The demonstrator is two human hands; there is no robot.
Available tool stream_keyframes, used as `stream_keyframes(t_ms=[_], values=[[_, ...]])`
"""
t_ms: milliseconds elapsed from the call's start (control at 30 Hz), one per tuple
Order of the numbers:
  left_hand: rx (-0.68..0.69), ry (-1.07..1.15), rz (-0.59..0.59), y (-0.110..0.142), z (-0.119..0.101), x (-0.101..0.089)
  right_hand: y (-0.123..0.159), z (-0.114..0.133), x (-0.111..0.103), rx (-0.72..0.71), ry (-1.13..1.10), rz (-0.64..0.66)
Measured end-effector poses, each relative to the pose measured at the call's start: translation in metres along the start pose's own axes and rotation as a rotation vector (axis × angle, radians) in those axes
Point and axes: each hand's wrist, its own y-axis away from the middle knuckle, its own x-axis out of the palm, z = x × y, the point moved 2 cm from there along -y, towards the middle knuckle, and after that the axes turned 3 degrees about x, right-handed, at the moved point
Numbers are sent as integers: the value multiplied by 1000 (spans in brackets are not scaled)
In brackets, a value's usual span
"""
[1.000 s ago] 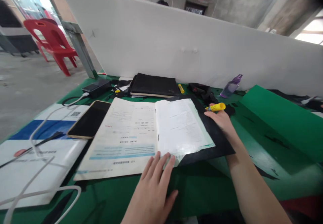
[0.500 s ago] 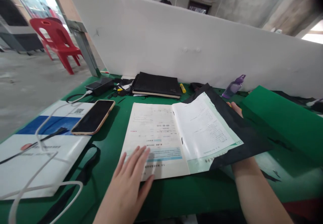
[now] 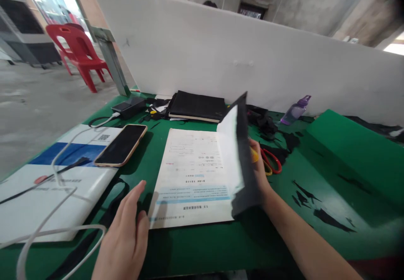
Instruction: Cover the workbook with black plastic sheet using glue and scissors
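Note:
An open booklet (image 3: 192,179) with printed pages lies on the green desk. Its right-hand cover, wrapped in black sheet (image 3: 246,162), stands raised almost on edge. My right hand (image 3: 260,168) is behind that cover, partly hidden, fingers curled round a yellow object (image 3: 254,154) whose kind I cannot make out. Just beyond the hand lie scissors (image 3: 273,162) with red and yellow handles. My left hand (image 3: 124,229) is open beside the booklet's lower left corner, fingers stretched out, holding nothing.
A phone (image 3: 121,145) rests on a white and blue packet (image 3: 41,204) at left, among white cables (image 3: 57,212). Behind are a black notebook (image 3: 198,105), a black box (image 3: 129,106) and a purple bottle (image 3: 296,111). Black scraps (image 3: 331,220) and a green board (image 3: 356,154) lie right.
The black-covered side of the booklet has swung up from a low slant to nearly upright, with my right hand moving left behind it. My left hand has come off the page leftward. Scissors now show.

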Motion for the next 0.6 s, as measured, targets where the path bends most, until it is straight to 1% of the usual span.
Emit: stream_keyframes(t_ms=[33,100,167,200,233,267,300,333,367,433,500,533,600], values=[[-42,71,-29,0,0,-1,3,3,8,-11,-10,98],[-103,216,-83,0,-1,-2,9,10,21,-39,36,375],[-112,282,-120,1,-2,-4,15,15,28,-68,129,642],[-93,265,-121,1,-2,-5,16,17,29,-78,164,727],[-58,220,-108,1,-3,-6,17,18,29,-83,176,775],[-8,158,-84,1,-3,-7,17,19,28,-86,170,792],[50,88,-50,1,-4,-7,17,20,27,-89,161,777],[107,17,-13,0,-4,-6,15,20,25,-93,158,734],[162,-50,20,0,-4,-5,14,20,23,-96,167,667],[270,-173,76,0,-2,-2,10,17,19,-86,227,485],[377,-281,119,2,1,1,7,12,16,-36,320,302],[424,-326,128,3,3,2,5,9,14,-6,379,231],[478,-395,122,6,9,4,4,3,12,39,526,145]])
